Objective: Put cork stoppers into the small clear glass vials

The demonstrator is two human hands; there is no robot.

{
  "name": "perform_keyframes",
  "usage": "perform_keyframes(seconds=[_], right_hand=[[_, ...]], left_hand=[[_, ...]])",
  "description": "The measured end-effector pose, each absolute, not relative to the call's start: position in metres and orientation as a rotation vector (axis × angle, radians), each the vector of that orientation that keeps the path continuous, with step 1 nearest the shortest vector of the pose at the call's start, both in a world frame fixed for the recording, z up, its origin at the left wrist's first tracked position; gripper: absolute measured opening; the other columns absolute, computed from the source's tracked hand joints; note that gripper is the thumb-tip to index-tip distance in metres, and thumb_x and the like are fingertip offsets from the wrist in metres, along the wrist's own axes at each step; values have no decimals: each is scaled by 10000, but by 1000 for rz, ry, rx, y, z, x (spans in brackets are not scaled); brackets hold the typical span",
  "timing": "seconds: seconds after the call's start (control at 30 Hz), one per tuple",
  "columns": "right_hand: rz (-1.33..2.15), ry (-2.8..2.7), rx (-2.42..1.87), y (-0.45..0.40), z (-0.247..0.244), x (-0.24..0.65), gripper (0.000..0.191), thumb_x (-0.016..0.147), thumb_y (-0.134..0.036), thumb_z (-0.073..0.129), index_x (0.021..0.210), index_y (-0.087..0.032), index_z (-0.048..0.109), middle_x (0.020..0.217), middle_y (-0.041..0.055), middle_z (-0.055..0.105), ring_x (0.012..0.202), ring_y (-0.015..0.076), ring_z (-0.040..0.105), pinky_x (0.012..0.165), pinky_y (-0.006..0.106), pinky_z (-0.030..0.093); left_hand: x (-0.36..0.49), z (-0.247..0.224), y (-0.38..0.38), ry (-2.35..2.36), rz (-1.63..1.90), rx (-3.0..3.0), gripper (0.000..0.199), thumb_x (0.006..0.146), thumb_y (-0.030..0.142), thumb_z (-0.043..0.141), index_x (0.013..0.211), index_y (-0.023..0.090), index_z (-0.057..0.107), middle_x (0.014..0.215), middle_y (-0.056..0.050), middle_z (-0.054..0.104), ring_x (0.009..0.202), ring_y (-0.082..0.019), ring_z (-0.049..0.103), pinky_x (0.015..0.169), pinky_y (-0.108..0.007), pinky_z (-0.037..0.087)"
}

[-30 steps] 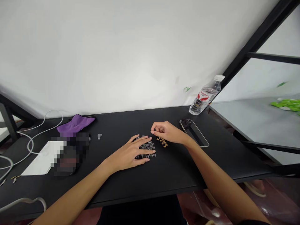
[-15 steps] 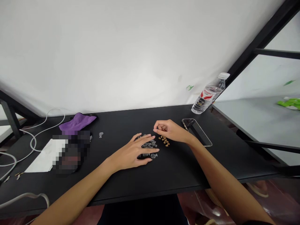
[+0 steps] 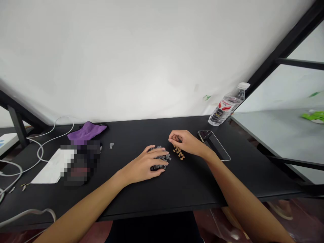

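My left hand (image 3: 148, 163) lies over a heap of tiny clear glass bottles (image 3: 160, 163), its fingers apart and curved around them. Part of the heap is hidden under the palm and fingers. To its right, my right hand (image 3: 186, 141) is curled, with thumb and fingertips together. Whatever is inside that curl, if anything, I cannot make out. Just below the right hand is a small group of tan corks (image 3: 179, 154) on the black table. One more clear little bottle (image 3: 111, 145) lies alone, well left of the heap.
A phone (image 3: 215, 145) lies right of my right hand, with a water bottle (image 3: 224, 109) behind it. To the left are a purple cloth (image 3: 87, 132), white paper (image 3: 52, 168), a blurred-out item and looping white cables (image 3: 37, 148). A white wall closes the back.
My left hand's fingers have drawn in around the little bottles, and the heap is more compact. The right hand keeps its curled pose. The whole view has shifted slightly.
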State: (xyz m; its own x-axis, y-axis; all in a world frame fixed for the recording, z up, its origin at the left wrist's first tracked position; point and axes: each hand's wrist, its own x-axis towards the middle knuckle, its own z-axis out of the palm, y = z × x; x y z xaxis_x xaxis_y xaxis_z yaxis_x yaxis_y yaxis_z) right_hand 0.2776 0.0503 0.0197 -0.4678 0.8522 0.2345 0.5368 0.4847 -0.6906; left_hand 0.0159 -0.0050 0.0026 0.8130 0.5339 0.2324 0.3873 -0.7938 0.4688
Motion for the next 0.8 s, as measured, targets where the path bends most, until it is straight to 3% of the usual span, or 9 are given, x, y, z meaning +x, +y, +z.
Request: perform_keyframes(seconds=[0.07, 0.13, 0.2, 0.3, 0.37, 0.5, 0.8], right_hand=[[613, -2046, -1110, 46, 21, 270, 137, 969, -310, 588, 973, -209, 681, 928, 44, 664, 852, 196, 628, 818, 332, 514], [566, -1892, -1086, 36, 22, 258, 180, 996, -291, 546, 1102, -226, 676, 1129, 72, 672, 1076, 224, 641, 1008, 382, 498], [636, -1803, -1060, 20, 19, 243, 258, 1023, -292, 506, 1242, -257, 637, 1296, 69, 640, 1257, 227, 592, 1127, 400, 450], [761, -1735, -1149, -7, 8, 221, 346, 1051, -342, 459, 1378, -299, 564, 1456, 48, 579, 1375, 233, 527, 1192, 444, 401], [800, -1733, -1236, -19, -1, 210, 401, 1058, -376, 440, 1443, -298, 518, 1530, 53, 522, 1450, 244, 450, 1243, 482, 326], [818, -1704, -1296, -26, -16, 197, 452, 1056, -421, 411, 1464, -254, 512, 1578, 86, 473, 1503, 256, 379, 1276, 499, 258], [794, -1627, -1302, -18, -28, 176, 468, 1044, -414, 389, 1455, -234, 520, 1535, 107, 524, 1464, 264, 440, 1251, 519, 303]], left_hand=[[16, 4, -5, 714, 524, 2561, 284, 980, 303, 635, 1256, 290, 698, 1532, -33, 542, 1491, -254, 411, 1278, -486, 215], [15, 5, -6, 756, 552, 2539, 348, 953, 355, 675, 1297, 298, 658, 1560, -43, 504, 1499, -267, 394, 1280, -494, 211], [13, 4, -5, 838, 587, 2505, 562, 885, 484, 740, 1390, 303, 572, 1606, -69, 435, 1519, -305, 349, 1273, -522, 228], [9, -3, -3, 957, 579, 2444, 956, 750, 678, 776, 1530, 282, 392, 1668, -120, 311, 1549, -369, 258, 1256, -573, 257], [8, -9, -1, 982, 536, 2425, 1079, 733, 724, 757, 1585, 259, 288, 1685, -139, 262, 1564, -373, 212, 1262, -574, 251], [8, -17, 1, 986, 531, 2435, 1092, 784, 689, 736, 1619, 239, 195, 1688, -135, 261, 1572, -337, 203, 1287, -525, 236], [10, -23, 6, 987, 600, 2458, 1025, 797, 479, 791, 1607, 208, 225, 1664, -150, 314, 1551, -311, 280, 1281, -518, 268]])
